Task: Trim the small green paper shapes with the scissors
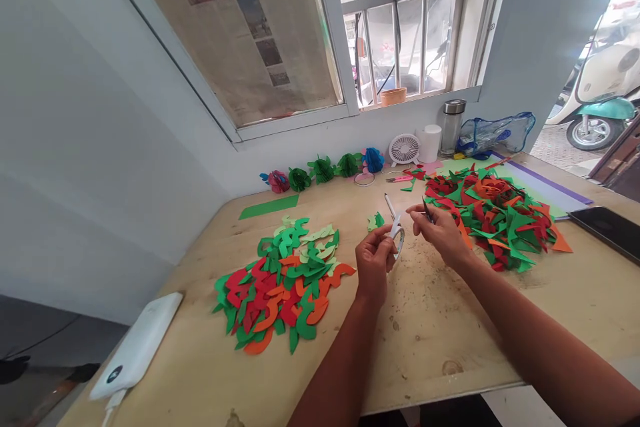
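My left hand [375,255] grips a roll of white tape [400,244], with a short strip sticking up from it. Just to the right, my right hand [443,233] is closed, thumb and forefinger near the tape, around a slim dark pointed tool [427,209] whose kind I cannot make out. A white pen [389,205] lies behind the tape. Beside my left fingers is a small green paper cutout [376,221]. To the left spreads a pile of curved red, orange and green paper cutouts [285,287].
Paper scraps [500,213] heap up at the right, near a black phone [607,230]. Along the wall stand folded paper figures [323,170], a small fan [404,149], a glass bottle [453,127] and a clear pouch [497,133]. A white power bank [137,347] sits at the left edge.
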{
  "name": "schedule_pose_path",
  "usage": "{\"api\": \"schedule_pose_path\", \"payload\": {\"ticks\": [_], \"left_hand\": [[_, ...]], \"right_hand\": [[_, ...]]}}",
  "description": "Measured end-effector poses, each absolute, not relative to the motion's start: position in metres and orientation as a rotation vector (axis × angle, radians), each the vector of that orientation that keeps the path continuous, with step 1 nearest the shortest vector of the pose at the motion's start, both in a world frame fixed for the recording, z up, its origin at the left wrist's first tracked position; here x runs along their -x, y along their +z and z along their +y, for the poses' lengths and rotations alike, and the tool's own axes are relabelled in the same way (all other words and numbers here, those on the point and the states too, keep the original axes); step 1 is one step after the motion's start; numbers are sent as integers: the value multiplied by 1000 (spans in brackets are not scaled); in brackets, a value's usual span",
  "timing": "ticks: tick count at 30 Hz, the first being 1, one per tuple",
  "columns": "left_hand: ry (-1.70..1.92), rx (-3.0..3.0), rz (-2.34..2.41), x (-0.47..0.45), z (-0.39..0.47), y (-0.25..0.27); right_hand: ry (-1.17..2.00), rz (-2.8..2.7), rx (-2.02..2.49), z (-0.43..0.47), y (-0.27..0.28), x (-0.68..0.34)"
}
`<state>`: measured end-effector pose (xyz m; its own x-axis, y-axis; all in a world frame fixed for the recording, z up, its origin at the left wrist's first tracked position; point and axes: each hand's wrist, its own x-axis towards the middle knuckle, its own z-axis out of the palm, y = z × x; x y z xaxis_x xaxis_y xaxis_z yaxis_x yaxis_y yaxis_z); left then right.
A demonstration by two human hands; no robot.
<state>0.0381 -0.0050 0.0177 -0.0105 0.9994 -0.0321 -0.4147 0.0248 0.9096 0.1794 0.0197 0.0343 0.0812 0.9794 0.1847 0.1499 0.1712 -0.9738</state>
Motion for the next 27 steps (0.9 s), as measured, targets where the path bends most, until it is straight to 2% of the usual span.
{"api": "schedule_pose_path", "payload": {"ticks": [4,7,27], "left_hand": [[1386,-876,927,-37,-4,18],[1394,-896,962,-36,-4,18],[1379,-1015,1016,-31,-3,19]], "right_hand": [[1241,-1317,1129,23,32,-187],[1352,-1394,1013,21,34,-189],[1256,-1656,1094,19,32,-189]]}}
